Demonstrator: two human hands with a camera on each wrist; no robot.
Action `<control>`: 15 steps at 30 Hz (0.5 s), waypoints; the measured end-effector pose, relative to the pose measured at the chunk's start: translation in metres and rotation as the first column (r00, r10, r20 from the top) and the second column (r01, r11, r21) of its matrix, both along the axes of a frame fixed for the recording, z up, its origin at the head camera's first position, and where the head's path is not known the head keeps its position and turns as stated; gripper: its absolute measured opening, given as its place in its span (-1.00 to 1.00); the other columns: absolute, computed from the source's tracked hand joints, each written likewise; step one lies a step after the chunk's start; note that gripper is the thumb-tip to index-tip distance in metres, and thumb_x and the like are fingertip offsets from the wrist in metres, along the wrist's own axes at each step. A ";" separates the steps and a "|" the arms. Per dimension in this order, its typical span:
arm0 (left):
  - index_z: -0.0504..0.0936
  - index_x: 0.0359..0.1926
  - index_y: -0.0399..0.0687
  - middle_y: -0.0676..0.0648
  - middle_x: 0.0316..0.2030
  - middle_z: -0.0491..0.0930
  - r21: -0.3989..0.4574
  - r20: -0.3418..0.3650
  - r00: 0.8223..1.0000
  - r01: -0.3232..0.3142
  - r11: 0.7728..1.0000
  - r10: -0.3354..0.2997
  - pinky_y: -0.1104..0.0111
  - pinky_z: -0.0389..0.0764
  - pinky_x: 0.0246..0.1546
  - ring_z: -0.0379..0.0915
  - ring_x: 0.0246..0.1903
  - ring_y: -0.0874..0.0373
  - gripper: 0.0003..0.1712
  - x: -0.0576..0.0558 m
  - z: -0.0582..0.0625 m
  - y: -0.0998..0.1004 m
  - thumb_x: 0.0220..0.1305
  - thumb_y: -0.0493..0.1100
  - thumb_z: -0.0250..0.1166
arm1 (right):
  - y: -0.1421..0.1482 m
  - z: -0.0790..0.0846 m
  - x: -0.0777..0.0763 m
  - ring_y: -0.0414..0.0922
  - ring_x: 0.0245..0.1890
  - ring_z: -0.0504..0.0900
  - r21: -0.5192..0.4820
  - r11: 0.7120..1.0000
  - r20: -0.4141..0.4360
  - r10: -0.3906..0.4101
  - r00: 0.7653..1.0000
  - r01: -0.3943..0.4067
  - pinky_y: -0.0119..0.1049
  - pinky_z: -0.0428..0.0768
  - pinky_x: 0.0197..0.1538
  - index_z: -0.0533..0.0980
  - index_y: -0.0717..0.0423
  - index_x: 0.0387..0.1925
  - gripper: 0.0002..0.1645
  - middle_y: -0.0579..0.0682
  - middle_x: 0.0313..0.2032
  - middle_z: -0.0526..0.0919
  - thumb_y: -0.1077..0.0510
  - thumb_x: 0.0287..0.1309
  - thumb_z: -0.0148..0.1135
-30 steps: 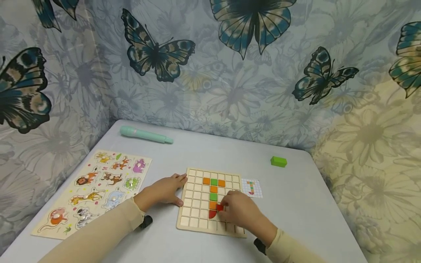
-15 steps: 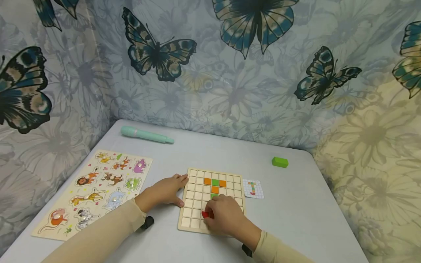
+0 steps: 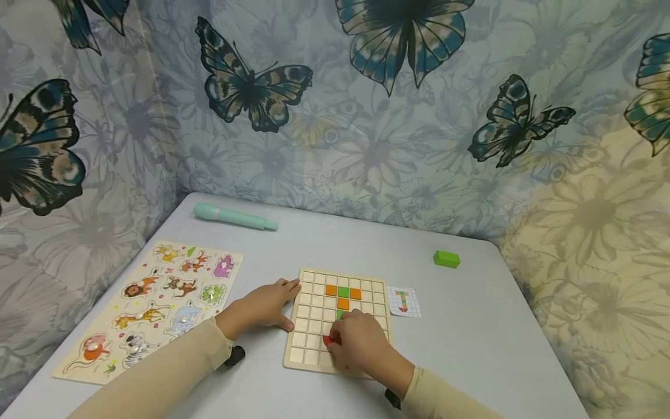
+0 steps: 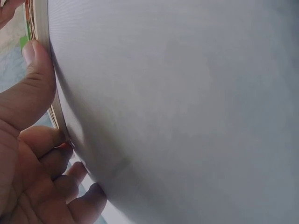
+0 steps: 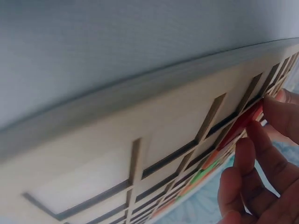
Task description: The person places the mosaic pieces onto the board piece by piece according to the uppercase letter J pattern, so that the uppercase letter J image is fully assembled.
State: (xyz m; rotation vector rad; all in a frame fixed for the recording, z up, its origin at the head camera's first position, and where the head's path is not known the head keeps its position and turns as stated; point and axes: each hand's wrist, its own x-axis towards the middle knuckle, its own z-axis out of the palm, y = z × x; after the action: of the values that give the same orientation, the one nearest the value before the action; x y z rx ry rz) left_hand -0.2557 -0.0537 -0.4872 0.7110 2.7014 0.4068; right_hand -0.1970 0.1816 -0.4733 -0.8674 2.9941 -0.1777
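A square wooden grid board (image 3: 311, 326) lies flat on the table. Orange and green square tiles (image 3: 343, 291) sit in its cells in a T-like pattern. My right hand (image 3: 362, 344) reaches over the lower middle of the board, its thumb and fingertips pinching a red piece (image 3: 327, 340). The right wrist view shows that red piece (image 5: 240, 123) low at the cells; the hand covers its full shape and the tiles nearby. My left hand (image 3: 266, 305) rests at the board's left edge with its fingers spread. In the left wrist view the thumb touches the board's side (image 4: 42, 28).
Touching or close to the board's right side lies a small pattern card (image 3: 410, 302). A green block (image 3: 446, 259) sits at back right, and a mint-coloured pen-shaped toy (image 3: 235, 217) at back left. An animal puzzle board (image 3: 173, 267) lies left, partly under the left forearm.
My right hand has moved left and slightly down over the red area, now hiding the lower orange tile. In the last half second it has barely moved. The left hand stays put.
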 end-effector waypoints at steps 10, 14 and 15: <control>0.15 0.49 -0.18 -0.10 0.49 0.06 0.033 0.020 1.000 -0.004 0.999 0.004 0.07 0.19 0.35 -0.05 0.45 -0.07 0.17 -0.002 -0.006 -0.001 -0.03 0.17 0.50 | 0.016 0.006 0.007 -0.30 -0.44 0.42 -0.111 0.994 -0.005 -0.013 1.000 0.013 -0.37 0.48 -0.37 0.68 -0.07 -0.38 -0.80 -0.30 -0.47 0.53 -0.05 -0.01 0.48; 0.15 0.50 -0.14 -0.10 0.49 0.06 0.118 0.032 1.000 -0.003 0.993 0.000 0.05 0.12 0.37 -0.05 0.45 -0.10 0.10 -0.001 -0.005 -0.005 0.06 0.15 0.47 | 0.032 0.020 0.011 -0.27 -0.35 0.48 -0.170 0.983 0.015 -0.059 0.998 0.061 -0.36 0.52 -0.35 0.68 -0.03 -0.29 -0.76 -0.23 -0.39 0.59 0.01 -0.03 0.50; 0.18 0.49 -0.13 -0.09 0.48 0.09 0.145 0.024 1.000 -0.004 0.989 0.000 0.05 0.12 0.37 -0.03 0.44 -0.11 0.04 0.001 -0.002 -0.006 0.11 0.13 0.44 | 0.036 0.023 0.012 -0.25 -0.32 0.49 -0.181 0.981 0.011 -0.066 0.998 0.067 -0.34 0.54 -0.32 0.68 -0.02 -0.26 -0.74 -0.21 -0.35 0.61 0.03 -0.04 0.50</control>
State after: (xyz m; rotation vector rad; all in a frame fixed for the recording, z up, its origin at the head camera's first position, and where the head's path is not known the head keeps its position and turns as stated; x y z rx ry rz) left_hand -0.2548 -0.0598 -0.4897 0.7373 2.6702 0.6130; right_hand -0.1854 0.2177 -0.4500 -0.7770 3.0403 -0.4599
